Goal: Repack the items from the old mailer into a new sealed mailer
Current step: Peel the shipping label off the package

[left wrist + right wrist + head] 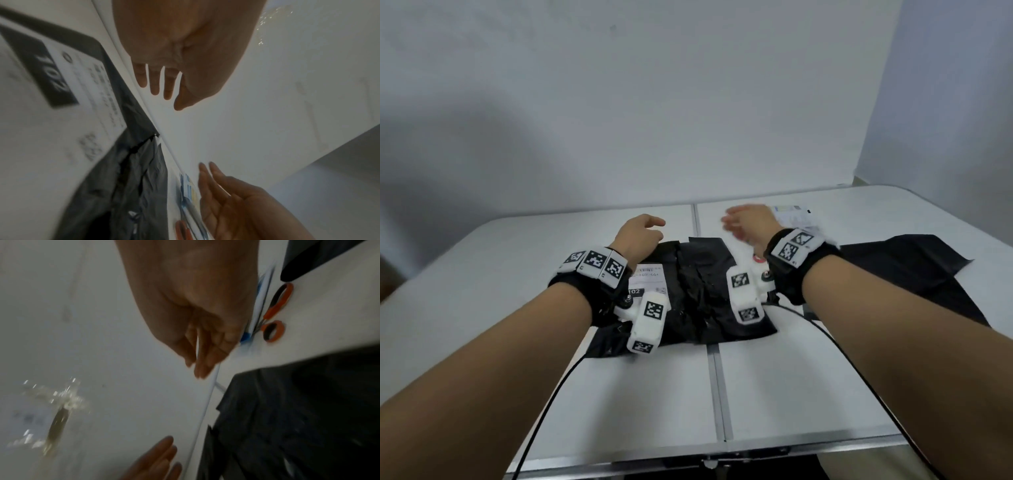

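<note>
Lying crumpled across the seam of the white table (774, 377), the old black mailer (698, 294) carries a white shipping label (647, 279) with "102" printed on a dark patch, and it serves here as the landmark. The left hand (640, 236) hangs over the mailer's far left corner, fingers relaxed and slightly spread, grasping nothing; the left wrist view shows its fingers (155, 81) pointing toward the wall with open air between them. The right hand (748, 222) is raised just beyond the mailer's far right corner, blurred, its fingers loosely extended and also grasping nothing; the right wrist view shows its fingertips (202, 368) free above the table edge. Whether either hand touches the mailer cannot be told. To the right of the mailer, a second black mailer (907, 270) lies flat on the table, well apart from the hands. Just beyond the mailer's far right corner, partly hidden by the right hand and wristband, lie orange-handled scissors (276, 308) and a white packet with blue and yellow print (792, 217). Both wrists wear black bands with white marker blocks, and a black cable runs from each toward the near edge of the table.
</note>
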A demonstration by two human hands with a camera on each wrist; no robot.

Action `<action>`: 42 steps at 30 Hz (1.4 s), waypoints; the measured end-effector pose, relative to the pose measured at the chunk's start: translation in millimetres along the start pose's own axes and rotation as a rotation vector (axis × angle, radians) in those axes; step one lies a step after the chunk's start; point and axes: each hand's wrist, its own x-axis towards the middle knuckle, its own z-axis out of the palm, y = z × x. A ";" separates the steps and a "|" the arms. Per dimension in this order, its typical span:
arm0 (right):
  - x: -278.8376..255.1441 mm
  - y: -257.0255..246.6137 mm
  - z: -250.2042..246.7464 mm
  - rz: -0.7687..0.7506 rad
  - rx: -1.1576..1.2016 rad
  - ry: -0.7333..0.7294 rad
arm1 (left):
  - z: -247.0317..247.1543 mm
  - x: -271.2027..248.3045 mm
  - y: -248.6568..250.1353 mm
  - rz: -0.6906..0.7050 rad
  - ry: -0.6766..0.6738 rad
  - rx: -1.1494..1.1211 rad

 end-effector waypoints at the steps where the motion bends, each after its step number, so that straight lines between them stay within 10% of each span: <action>1: -12.6 1.9 11.0 0.059 -0.065 -0.118 | -5.8 -6.1 -3.9 -0.008 -0.013 -0.005; 5: -45.3 17.8 36.1 0.219 -0.342 -0.428 | -20.5 -33.8 -22.7 -0.028 -0.133 0.024; 10: -56.0 33.5 44.1 0.306 -0.616 -0.452 | -21.0 -63.0 -40.8 -0.042 -0.378 0.182; 34: -75.7 76.3 38.3 0.274 -0.438 -0.465 | 15.5 -57.9 -59.6 -0.117 -0.300 -0.031; 42: -83.3 75.9 35.8 0.255 -0.313 -0.469 | 4.4 -72.0 -47.9 0.132 -0.166 0.144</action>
